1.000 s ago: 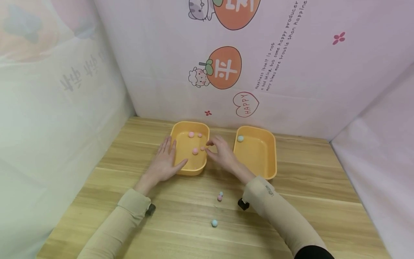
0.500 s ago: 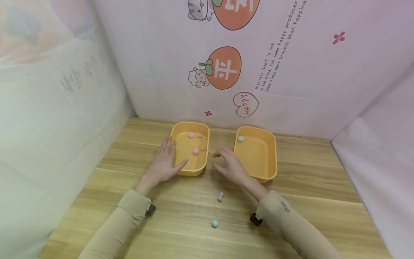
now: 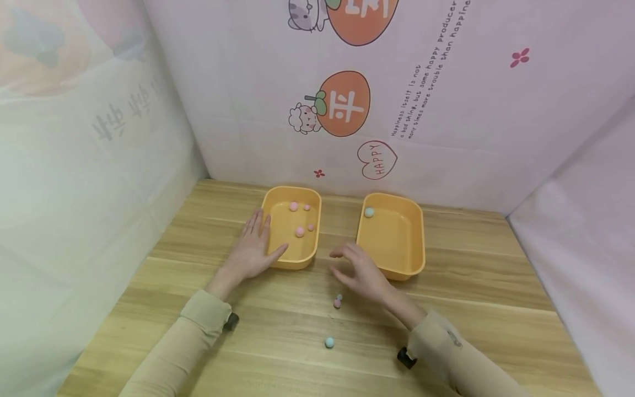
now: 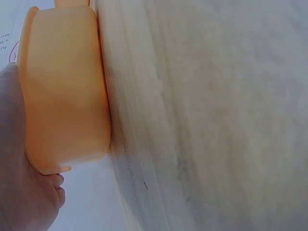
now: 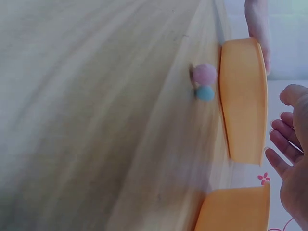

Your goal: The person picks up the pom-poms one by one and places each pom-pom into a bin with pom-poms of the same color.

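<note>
Resting at the left tray's side, the left hand (image 3: 250, 251) lies with fingers straight and thumb spread in the head view; the left tray (image 3: 302, 264) contains four pink balls (image 3: 300, 232). The right hand (image 3: 364, 273) hangs near the right tray (image 3: 392, 237), which contains a pale blue ball (image 3: 369, 212). On the table (image 3: 278, 331) lie a pink-and-blue pair (image 3: 337, 304) and a lone blue ball (image 3: 329, 343).

The left wrist view shows the left hand against the tray's rim.

In the right wrist view, loosely bent fingers stand apart from the thumb; the pair's balls touch.
</note>
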Available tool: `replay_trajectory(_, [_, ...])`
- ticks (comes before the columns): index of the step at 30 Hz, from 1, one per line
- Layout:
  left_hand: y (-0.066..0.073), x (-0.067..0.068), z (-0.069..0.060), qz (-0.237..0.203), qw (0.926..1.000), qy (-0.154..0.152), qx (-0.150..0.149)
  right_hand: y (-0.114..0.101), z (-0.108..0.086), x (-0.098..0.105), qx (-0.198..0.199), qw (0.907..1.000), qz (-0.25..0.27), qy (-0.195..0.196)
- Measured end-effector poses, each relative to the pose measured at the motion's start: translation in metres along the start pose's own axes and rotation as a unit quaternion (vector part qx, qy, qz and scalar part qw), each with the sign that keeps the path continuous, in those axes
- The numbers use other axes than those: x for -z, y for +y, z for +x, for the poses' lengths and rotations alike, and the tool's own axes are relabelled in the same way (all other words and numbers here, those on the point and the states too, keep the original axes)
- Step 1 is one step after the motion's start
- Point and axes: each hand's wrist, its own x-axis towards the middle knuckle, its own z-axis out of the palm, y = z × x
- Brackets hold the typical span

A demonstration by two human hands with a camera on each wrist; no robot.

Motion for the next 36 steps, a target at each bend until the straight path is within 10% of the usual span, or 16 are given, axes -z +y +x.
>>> replay_trajectory(10, [0.002,0.001,0.0,0.003,1.0,-0.005,0.0,0.026,-0.03,-0.012,0.054,0.9984,0.017,0.006])
replay_trajectory(20, [0.003,0.002,0.001,0.003,1.0,-0.003,-0.004,0.0,-0.048,-0.001,-0.034,0.9955,0.013,-0.088])
replay_trajectory(36, [0.002,0.001,0.0,-0.002,1.0,0.004,-0.005,0.0,-0.063,-0.012,-0.028,0.9954,0.048,-0.078])
